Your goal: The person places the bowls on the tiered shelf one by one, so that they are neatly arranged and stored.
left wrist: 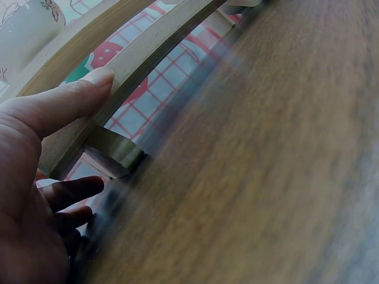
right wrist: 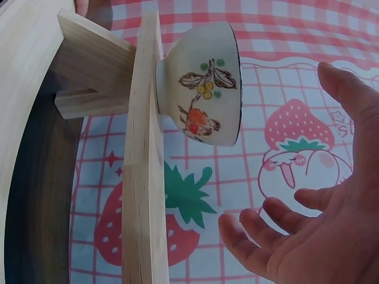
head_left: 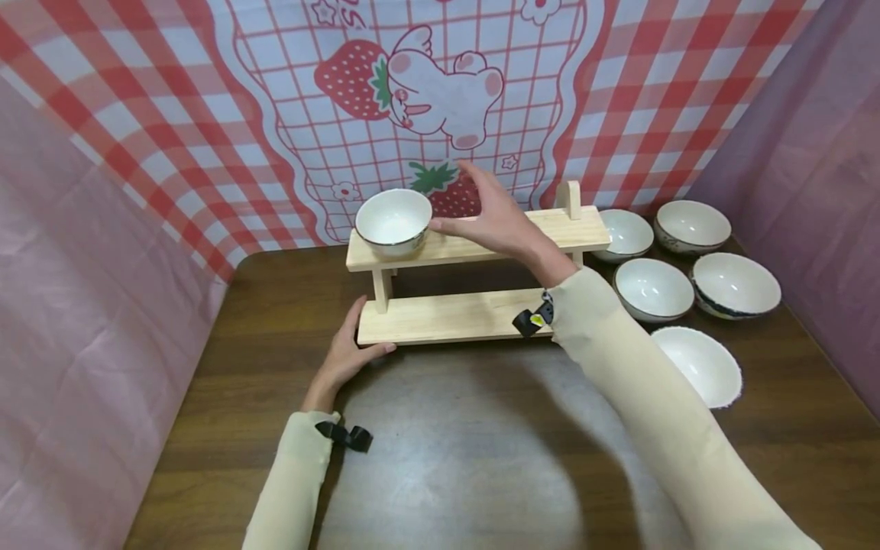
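Observation:
A two-tier wooden shelf rack [head_left: 454, 317] stands on the table. A white bowl [head_left: 393, 218] with a dark rim rests upright on the left end of its upper board; the right wrist view shows painted flowers and leaves on the bowl [right wrist: 208, 86]. My left hand [head_left: 341, 357] grips the left end of the lower board, and its thumb [left wrist: 89, 94] lies on the board's edge in the left wrist view. My right hand [head_left: 498, 216] is above the upper board, just right of the bowl. In the right wrist view, its spread fingers [right wrist: 284, 216] are apart from the bowl.
Several bowls stand right of the rack, among them a dark-rimmed bowl [head_left: 653, 289], a back bowl [head_left: 692, 225] and a wavy-edged bowl [head_left: 697, 367]. An upright wooden end piece [head_left: 569, 200] tops the rack's right end. A checked strawberry cloth [head_left: 289, 114] hangs behind the table.

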Tool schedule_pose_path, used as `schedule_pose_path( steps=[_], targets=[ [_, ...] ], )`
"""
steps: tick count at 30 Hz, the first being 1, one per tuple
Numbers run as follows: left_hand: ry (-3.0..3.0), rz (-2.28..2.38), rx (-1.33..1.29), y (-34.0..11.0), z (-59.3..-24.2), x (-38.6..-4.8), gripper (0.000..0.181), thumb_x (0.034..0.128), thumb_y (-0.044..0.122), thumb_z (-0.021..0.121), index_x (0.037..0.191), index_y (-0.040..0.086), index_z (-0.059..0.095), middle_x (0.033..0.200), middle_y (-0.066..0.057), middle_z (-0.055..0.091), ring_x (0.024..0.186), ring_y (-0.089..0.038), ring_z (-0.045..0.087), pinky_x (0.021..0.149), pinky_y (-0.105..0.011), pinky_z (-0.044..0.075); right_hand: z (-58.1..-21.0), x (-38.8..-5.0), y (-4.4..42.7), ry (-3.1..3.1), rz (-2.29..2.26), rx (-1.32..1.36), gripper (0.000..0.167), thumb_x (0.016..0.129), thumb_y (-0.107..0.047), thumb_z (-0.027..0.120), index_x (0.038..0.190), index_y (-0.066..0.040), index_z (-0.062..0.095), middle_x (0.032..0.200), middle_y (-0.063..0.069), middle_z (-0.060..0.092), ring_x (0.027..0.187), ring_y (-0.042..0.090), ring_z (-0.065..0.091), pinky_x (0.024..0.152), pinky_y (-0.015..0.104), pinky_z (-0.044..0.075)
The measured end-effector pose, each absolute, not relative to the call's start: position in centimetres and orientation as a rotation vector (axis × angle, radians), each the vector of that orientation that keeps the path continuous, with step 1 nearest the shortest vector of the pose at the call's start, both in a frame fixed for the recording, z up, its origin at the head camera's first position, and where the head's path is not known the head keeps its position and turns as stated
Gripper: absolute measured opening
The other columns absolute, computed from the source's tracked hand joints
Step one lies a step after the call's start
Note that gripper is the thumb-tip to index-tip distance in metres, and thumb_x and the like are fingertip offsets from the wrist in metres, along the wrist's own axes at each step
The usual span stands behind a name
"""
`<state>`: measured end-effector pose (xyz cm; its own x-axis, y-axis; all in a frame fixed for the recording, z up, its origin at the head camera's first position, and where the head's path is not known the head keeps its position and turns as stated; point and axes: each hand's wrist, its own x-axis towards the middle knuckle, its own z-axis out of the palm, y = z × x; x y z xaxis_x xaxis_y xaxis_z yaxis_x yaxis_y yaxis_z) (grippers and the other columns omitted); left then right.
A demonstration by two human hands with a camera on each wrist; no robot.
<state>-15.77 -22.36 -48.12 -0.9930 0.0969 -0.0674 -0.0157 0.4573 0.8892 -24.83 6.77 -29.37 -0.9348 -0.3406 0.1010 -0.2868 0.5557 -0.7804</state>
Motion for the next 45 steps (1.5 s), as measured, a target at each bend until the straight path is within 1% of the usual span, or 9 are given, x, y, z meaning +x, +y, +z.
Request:
schedule_pose_path(
  steps=[5,9,12,20,25,35,40,45],
  targets=[
    [2.587,1.578,0.076,-22.4,-48.0,-15.8,0.105,0.0806,0.021,0.084,0.162,0.018,0.016,0.165,-0.015,0.027,0.153,-0.034,0.026,0.125,-0.055,0.021,-29.4,-24.0,7.8,2.730,-1.342,-0.537,0.106,0.080,-0.054,0.077,0.161,-0.021,0.017,0.165,0.008,0.026,0.151,0.028,0.030,0.122,0.054,0.028],
    [2.588,1.574,0.077,-22.4,-48.0,-15.8,0.104,0.0813,0.021,0.083,0.162,0.018,0.016,0.166,-0.015,0.026,0.153,-0.033,0.025,0.125,-0.055,0.020,-29.5,-23.2,8.8,2.738,-1.321,-0.521,0.106,0.082,-0.054,0.076,0.162,-0.024,0.014,0.167,0.007,0.023,0.151,0.029,0.029,0.117,0.055,0.037],
    [2.580,1.578,0.071,-22.5,-48.1,-15.8,0.105,0.0812,0.021,0.083,0.162,0.019,0.016,0.165,-0.014,0.027,0.153,-0.033,0.025,0.125,-0.055,0.020,-29.5,-22.6,9.6,2.746,-1.326,-0.538,0.104,0.083,-0.051,0.076,0.162,-0.025,0.014,0.165,0.009,0.025,0.150,0.029,0.031,0.112,0.053,0.044],
    [2.552,1.590,0.045,-22.6,-47.9,-15.6,0.107,0.0814,0.016,0.082,0.162,0.017,0.012,0.167,-0.015,0.023,0.154,-0.033,0.022,0.125,-0.055,0.019,-29.7,-21.4,11.5,2.787,-1.355,-0.550,0.101,0.082,-0.045,0.078,0.161,-0.024,0.019,0.161,0.011,0.032,0.145,0.030,0.036,0.108,0.055,0.046],
    [2.570,1.577,0.052,-22.7,-48.1,-15.6,0.106,0.0817,0.019,0.083,0.162,0.018,0.014,0.166,-0.014,0.024,0.154,-0.032,0.023,0.125,-0.054,0.020,-29.7,-20.7,12.4,2.826,-1.334,-0.555,0.101,0.081,-0.043,0.078,0.161,-0.024,0.019,0.160,0.013,0.033,0.144,0.030,0.037,0.105,0.056,0.047],
    [2.602,1.563,0.060,-22.5,-48.3,-15.6,0.105,0.0810,0.022,0.084,0.162,0.020,0.017,0.166,-0.013,0.026,0.154,-0.032,0.024,0.125,-0.053,0.020,-29.7,-19.3,14.7,2.863,-1.366,-0.543,0.101,0.080,-0.037,0.081,0.160,-0.020,0.022,0.157,0.014,0.036,0.142,0.033,0.038,0.103,0.057,0.046],
    [2.602,1.562,0.059,-22.5,-48.3,-15.8,0.105,0.0812,0.021,0.083,0.162,0.019,0.016,0.166,-0.014,0.026,0.154,-0.032,0.024,0.125,-0.053,0.020,-29.6,-18.1,16.2,2.889,-1.380,-0.480,0.102,0.080,-0.038,0.082,0.160,-0.022,0.022,0.157,0.014,0.035,0.142,0.033,0.038,0.104,0.057,0.045],
    [2.603,1.549,0.060,-22.4,-48.2,-15.8,0.106,0.0808,0.022,0.084,0.162,0.018,0.015,0.166,-0.014,0.026,0.153,-0.033,0.025,0.125,-0.055,0.021,-29.8,-17.1,17.8,2.947,-1.372,-0.450,0.101,0.080,-0.037,0.083,0.160,-0.023,0.023,0.155,0.016,0.037,0.137,0.032,0.042,0.100,0.056,0.046]
  ],
)
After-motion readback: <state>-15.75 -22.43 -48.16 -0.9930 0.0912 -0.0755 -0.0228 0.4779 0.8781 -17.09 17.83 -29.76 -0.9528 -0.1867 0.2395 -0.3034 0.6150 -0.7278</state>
